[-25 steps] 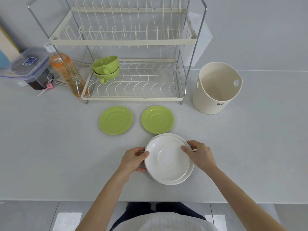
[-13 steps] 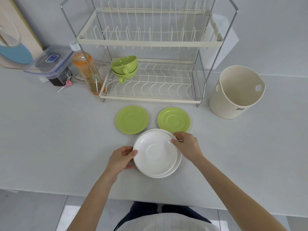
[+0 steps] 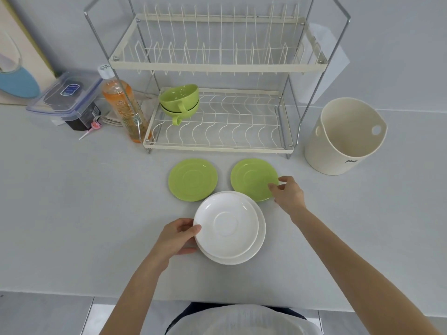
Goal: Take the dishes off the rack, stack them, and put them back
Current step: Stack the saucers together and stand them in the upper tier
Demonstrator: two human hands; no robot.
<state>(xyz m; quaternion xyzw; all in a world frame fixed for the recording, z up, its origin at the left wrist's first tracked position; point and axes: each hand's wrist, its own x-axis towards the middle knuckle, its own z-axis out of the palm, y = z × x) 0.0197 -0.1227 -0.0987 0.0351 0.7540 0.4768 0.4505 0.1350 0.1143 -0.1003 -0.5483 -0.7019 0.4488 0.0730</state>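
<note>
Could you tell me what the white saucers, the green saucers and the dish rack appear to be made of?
White saucers: probably glazed ceramic, glossy with soft highlights. Green saucers: matte, evenly coloured, perhaps plastic or melamine; ceramic is possible. Dish rack: bare shiny metal frame rods with cream-coated wire shelves.

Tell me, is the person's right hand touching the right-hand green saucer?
Touching. The head view shows the right hand with fingertips on the right-hand green saucer at its edge.

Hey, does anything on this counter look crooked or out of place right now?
Only the white saucer stack: the top saucer sits shifted left of the one beneath, whose rim shows on the right. Nothing looks spilled or broken.
</note>
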